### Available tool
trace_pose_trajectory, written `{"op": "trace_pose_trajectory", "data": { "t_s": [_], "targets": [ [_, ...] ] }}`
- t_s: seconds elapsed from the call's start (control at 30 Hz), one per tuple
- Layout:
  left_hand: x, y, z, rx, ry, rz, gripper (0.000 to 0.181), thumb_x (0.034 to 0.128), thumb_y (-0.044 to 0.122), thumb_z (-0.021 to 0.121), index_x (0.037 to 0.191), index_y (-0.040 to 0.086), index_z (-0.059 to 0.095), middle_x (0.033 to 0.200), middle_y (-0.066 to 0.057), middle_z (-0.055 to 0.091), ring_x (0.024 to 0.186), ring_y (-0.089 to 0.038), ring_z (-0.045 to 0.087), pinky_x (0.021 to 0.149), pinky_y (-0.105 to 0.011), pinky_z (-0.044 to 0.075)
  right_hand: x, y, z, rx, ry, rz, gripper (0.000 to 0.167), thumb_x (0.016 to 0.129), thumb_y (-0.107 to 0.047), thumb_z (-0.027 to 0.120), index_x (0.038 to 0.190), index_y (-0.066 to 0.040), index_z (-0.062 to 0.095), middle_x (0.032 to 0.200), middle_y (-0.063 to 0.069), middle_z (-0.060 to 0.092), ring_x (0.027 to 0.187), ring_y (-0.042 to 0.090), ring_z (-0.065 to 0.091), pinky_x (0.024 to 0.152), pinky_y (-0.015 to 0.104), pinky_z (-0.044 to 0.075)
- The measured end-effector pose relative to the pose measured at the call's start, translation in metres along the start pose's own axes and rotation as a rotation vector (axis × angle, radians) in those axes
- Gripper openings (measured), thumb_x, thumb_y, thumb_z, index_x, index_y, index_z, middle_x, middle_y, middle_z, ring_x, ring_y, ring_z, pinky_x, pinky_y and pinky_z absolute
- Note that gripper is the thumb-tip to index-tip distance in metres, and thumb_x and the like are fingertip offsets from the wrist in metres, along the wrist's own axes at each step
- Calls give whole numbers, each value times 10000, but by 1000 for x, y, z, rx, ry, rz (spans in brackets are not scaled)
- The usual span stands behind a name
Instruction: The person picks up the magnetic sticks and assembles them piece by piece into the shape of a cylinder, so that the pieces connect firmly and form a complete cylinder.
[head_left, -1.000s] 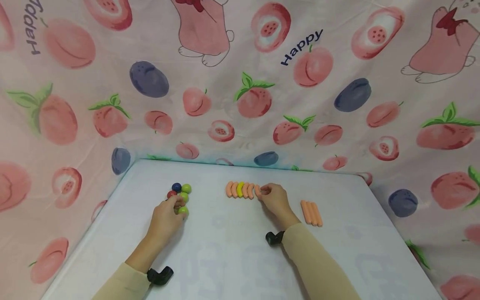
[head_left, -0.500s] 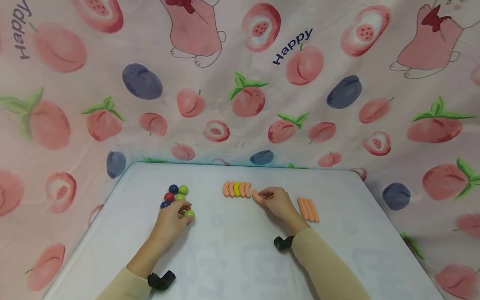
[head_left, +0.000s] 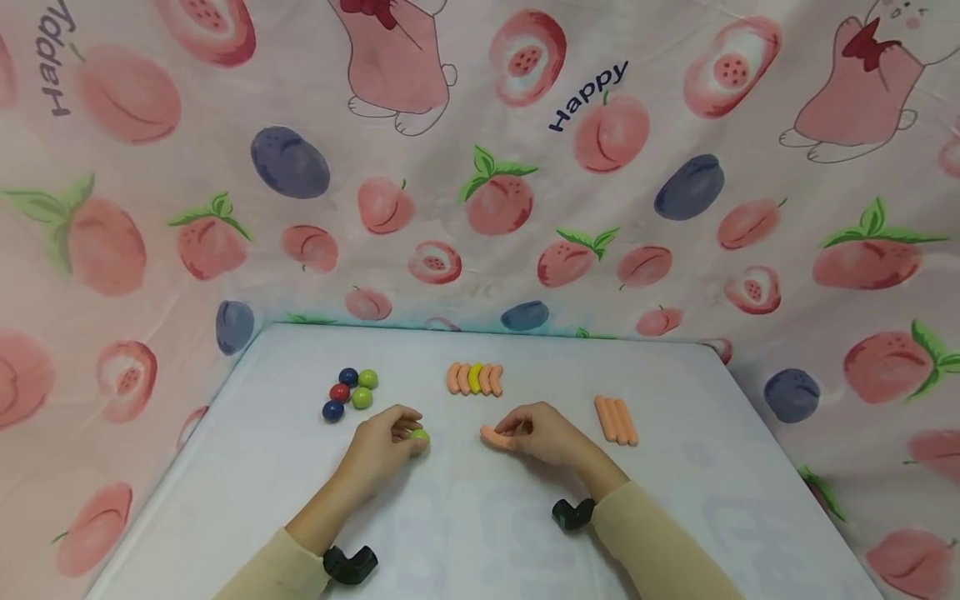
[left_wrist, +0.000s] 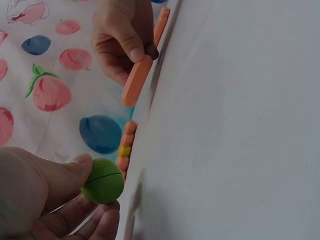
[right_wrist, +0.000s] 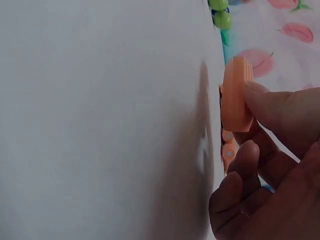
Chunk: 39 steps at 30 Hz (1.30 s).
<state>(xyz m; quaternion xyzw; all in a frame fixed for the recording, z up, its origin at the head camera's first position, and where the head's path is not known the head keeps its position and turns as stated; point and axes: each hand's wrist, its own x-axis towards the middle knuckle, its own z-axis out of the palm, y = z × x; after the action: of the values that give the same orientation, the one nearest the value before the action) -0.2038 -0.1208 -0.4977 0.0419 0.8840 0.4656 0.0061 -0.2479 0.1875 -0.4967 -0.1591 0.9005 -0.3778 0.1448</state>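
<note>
In the head view the left hand [head_left: 377,450] pinches a green ball [head_left: 420,436] between thumb and fingers; the left wrist view shows the same green ball [left_wrist: 103,181], with a dark line across it. To its right, the right hand [head_left: 546,435] pinches one end of an orange sausage-shaped piece [head_left: 495,437], whose free end points left toward the ball. The orange piece [right_wrist: 237,95] looks ridged in the right wrist view. A gap separates the two held things. Both hands are over the middle of the white table [head_left: 450,517].
Blue, red and green balls [head_left: 340,392] form a cluster at the back left. A row of curved orange pieces with one yellow piece [head_left: 475,378] lies at the back middle. Three straight orange sticks [head_left: 617,420] lie on the right. Behind hangs a fruit-patterned cloth [head_left: 465,208].
The left hand has moved right, carrying the green ball away from the cluster. The right hand has come nearer the person with the orange piece, away from the row, and the piece has turned more sideways.
</note>
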Motion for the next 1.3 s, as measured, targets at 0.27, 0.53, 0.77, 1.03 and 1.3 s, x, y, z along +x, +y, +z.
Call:
{"op": "trace_pose_trajectory", "data": {
  "t_s": [0.27,0.53,0.77,1.03,1.3],
  "targets": [
    [3,6,26,-36,-41,30,350,885,64,873,1207,83,738,1054,12,744,965,-123,696,910,-345,616,-10,-11,14,-22,-112,-111,177,952,-108,814,1059,-248,824,1067,-78,781,983,117,646,828,280,536],
    [1,12,38,-69,-103,90,332,878,65,878,1179,72,739,1040,5,738,953,-115,700,869,-283,611,-13,-15,21,-11,-171,-157,207,967,-78,785,1061,-258,828,1091,-105,791,1075,121,654,904,304,530],
    [-5,16,40,-97,-171,82,345,871,92,890,1180,75,737,1038,8,729,956,-132,696,859,-287,601,-16,-14,22,0,-178,-157,196,978,-96,779,1087,-254,820,1100,-95,773,1073,126,635,922,308,508],
    [-9,19,43,-81,-175,81,341,861,123,908,1156,80,743,1007,19,722,930,-129,679,826,-262,578,-19,-7,20,-61,-101,-106,348,857,-111,900,1151,-249,774,1166,-83,719,1128,144,617,1016,369,511],
    [-15,23,44,-91,-215,59,360,841,148,927,1147,94,745,996,17,702,932,-147,659,813,-255,558,-23,-1,10,-64,-85,-77,254,853,-120,908,1021,-243,762,1040,-64,679,933,155,545,821,278,461]
  ]
}}
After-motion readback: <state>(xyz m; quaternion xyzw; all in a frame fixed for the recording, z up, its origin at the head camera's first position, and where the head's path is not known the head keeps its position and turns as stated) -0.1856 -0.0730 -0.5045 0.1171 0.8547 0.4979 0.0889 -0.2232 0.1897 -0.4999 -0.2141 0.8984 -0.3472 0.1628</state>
